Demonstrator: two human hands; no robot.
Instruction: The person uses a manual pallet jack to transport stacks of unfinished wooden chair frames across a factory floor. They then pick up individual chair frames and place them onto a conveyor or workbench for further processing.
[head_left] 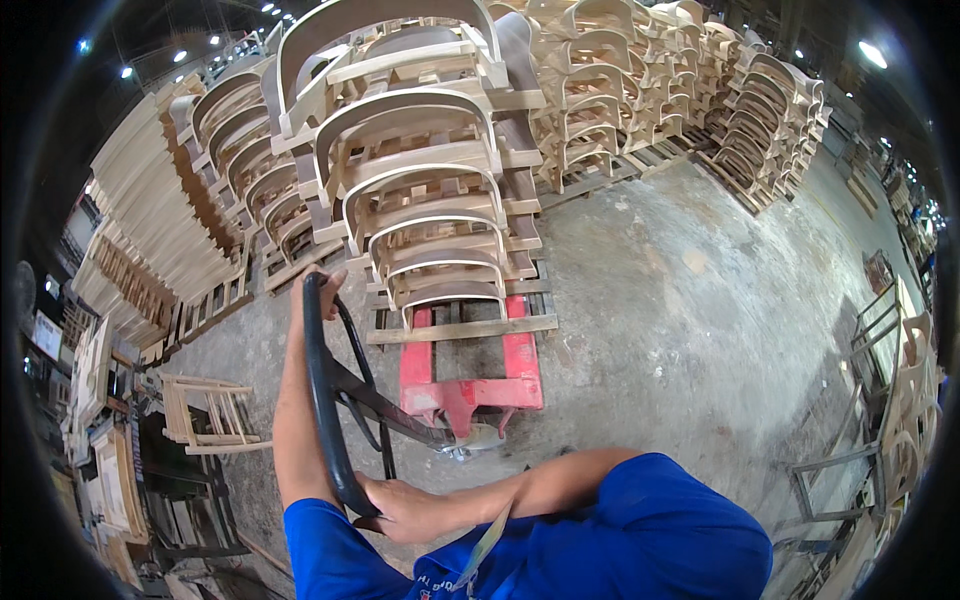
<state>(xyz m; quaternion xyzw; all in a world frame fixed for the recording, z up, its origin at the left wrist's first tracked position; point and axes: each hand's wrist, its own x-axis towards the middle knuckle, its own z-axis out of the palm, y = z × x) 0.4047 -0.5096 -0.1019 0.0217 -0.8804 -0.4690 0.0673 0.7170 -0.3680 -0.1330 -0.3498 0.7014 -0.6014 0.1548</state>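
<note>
A red pallet jack has its forks under a wooden pallet. On that pallet stands a tall stack of curved wooden chair frames. The jack's black loop handle is tilted toward me, to the left of the jack. My left hand is closed around the handle's far end. At its near end my right hand is wrapped round the bar, with the right forearm crossing in front of my body. Some fingers of both hands are hidden by the handle.
More stacked chair frames stand on pallets behind and at the far right. Tall piles of wooden boards rise at the left. A small slatted wooden frame sits left of the handle. Metal frames stand along the right over the concrete floor.
</note>
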